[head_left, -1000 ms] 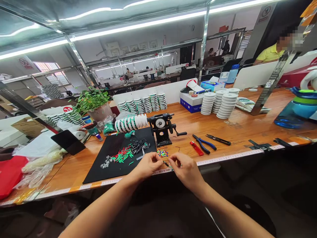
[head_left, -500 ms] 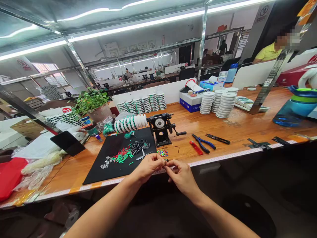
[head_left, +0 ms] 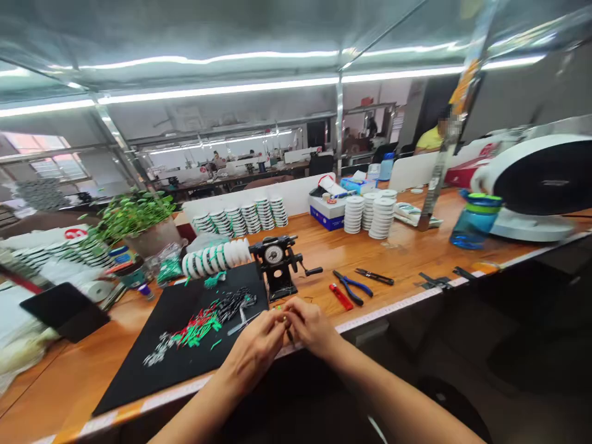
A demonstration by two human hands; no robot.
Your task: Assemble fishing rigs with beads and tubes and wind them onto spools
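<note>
My left hand (head_left: 259,345) and my right hand (head_left: 311,325) meet at the fingertips over the table's front edge. Both are pinched round something small and dark, too small to name. Just behind them stands a black hand-cranked winder (head_left: 277,265), with a row of white spools (head_left: 222,256) wound with green on its shaft. To the left, a black mat (head_left: 152,364) bears red and green pieces (head_left: 198,327), black pieces (head_left: 234,302) and small silvery pieces (head_left: 158,350). Small coloured beads behind my fingers are mostly hidden.
Right of the winder lie a red cutter (head_left: 341,296), blue-handled pliers (head_left: 353,287) and a black tool (head_left: 374,276). Farther back are white spool stacks (head_left: 382,217), a blue box (head_left: 327,213), a potted plant (head_left: 139,222) and a blue bottle (head_left: 476,222). A person (head_left: 430,139) sits beyond.
The view has turned right, so the table items appear farther left and a white device shows at the right. My hands are still together, and my left hand's back is turned more upward.
</note>
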